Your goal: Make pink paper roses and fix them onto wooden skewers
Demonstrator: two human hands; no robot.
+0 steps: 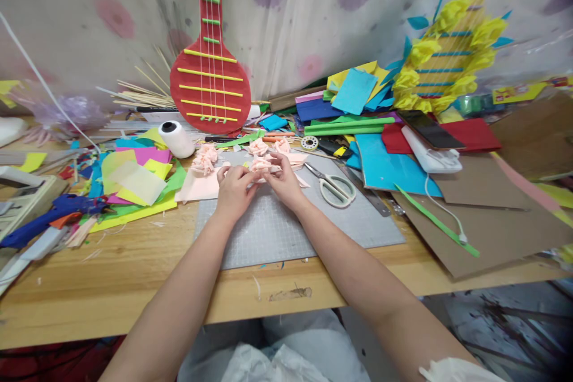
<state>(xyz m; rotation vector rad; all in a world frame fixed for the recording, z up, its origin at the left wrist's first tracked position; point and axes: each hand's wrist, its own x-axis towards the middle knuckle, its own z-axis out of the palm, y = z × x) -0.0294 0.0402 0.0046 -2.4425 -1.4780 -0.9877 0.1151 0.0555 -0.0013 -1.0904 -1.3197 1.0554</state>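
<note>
Over the grey cutting mat (268,233), my left hand (235,191) and my right hand (283,182) come together, fingers pinched on a pale pink paper flower (260,164). Part of the flower is hidden behind the fingers. Finished-looking pink paper flowers lie close by: one to the left (205,159), others just behind (258,147). A sheet of pink paper (197,185) sits beside my left hand. To the right of my right hand rest scissors (333,188) with pale handles, lying on the mat.
A white thread spool (176,139) and coloured paper scraps (138,179) are on the left, with a blue glue gun (54,218). A red paper lute (210,86) leans at the back; a yellow-flowered one (447,59) stands right. Brown cardboard (483,221) overhangs the table's front edge.
</note>
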